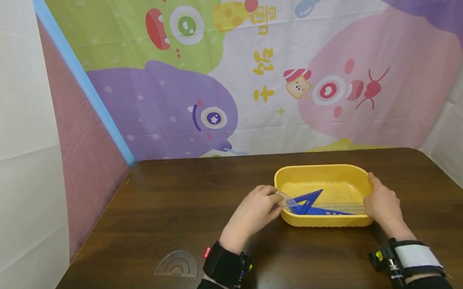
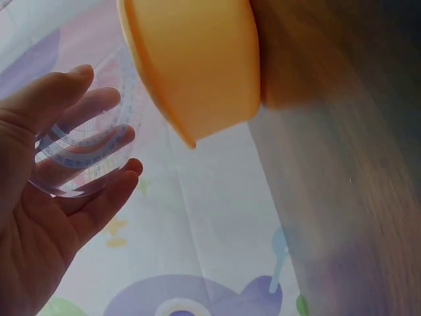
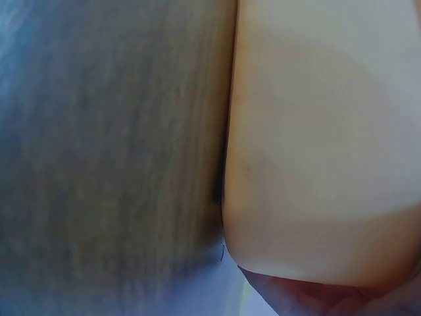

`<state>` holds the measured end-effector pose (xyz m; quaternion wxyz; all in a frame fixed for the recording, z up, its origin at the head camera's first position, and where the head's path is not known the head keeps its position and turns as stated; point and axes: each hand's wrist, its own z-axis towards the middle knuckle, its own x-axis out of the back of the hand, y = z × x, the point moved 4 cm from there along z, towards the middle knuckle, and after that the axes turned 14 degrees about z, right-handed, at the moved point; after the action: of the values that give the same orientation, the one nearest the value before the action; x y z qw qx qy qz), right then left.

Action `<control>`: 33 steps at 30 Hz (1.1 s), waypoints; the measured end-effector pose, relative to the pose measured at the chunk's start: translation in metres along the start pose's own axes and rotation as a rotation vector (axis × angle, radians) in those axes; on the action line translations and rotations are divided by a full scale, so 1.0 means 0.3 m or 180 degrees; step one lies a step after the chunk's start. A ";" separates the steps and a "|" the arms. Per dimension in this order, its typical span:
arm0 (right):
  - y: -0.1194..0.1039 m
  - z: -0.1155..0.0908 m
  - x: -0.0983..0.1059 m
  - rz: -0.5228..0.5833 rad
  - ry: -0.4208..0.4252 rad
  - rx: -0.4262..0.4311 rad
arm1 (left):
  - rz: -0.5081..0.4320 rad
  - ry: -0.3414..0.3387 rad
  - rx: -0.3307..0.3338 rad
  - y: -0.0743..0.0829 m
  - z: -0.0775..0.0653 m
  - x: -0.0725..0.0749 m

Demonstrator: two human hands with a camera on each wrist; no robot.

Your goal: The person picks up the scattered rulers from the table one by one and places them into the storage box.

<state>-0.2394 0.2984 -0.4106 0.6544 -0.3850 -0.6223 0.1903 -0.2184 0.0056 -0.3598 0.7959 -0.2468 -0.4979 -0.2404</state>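
My left hand (image 1: 255,211) pinches a clear protractor (image 1: 287,199) over the left rim of a yellow plastic tub (image 1: 321,221). In the left wrist view, thumb and fingers lie on either side of that protractor (image 2: 82,158), with its printed scale showing. At the tub's right end, my right hand (image 1: 384,204) grips the rim and wall. The right wrist view shows the tub's side (image 3: 322,145) up close, with part of the hand at the bottom edge. Inside the tub lie a blue set square (image 1: 311,200), another blue piece (image 1: 326,211) and a clear ruler (image 1: 346,207).
A second clear protractor (image 1: 178,263) lies flat on the brown wooden table (image 1: 121,241), left of my left forearm. Behind the table's far edge hangs a cartoon-printed cloth (image 1: 262,129). White sheets (image 1: 20,177) hang at both sides.
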 end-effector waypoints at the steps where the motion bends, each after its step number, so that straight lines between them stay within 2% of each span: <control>1: 0.001 0.000 -0.001 0.0000 -0.0005 -0.0002 | -0.0006 -0.0017 -0.0015 0.006 0.002 -0.003; 9: 0.011 -0.002 -0.008 0.0008 -0.0022 -0.0058 | 0.0129 -0.0159 -0.0069 0.038 0.014 -0.028; 21: 0.006 0.005 -0.008 0.0009 -0.0038 -0.0089 | 0.0067 -0.0414 -0.0141 0.070 0.042 -0.049; 25: 0.006 0.005 -0.003 0.0002 -0.0011 -0.0099 | 0.0042 -0.0559 -0.0155 0.082 0.069 -0.052; 29: 0.003 0.006 0.004 0.0012 0.0009 -0.0064 | 0.0043 -0.0754 -0.0082 0.094 0.104 -0.062; 33: 0.001 0.008 0.005 -0.0040 0.0042 0.0036 | 0.0007 -0.0948 0.0080 0.103 0.130 -0.083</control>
<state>-0.2416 0.3003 -0.4100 0.6619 -0.3787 -0.6193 0.1872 -0.2350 0.0574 -0.3724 0.7164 -0.2702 -0.6132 -0.1940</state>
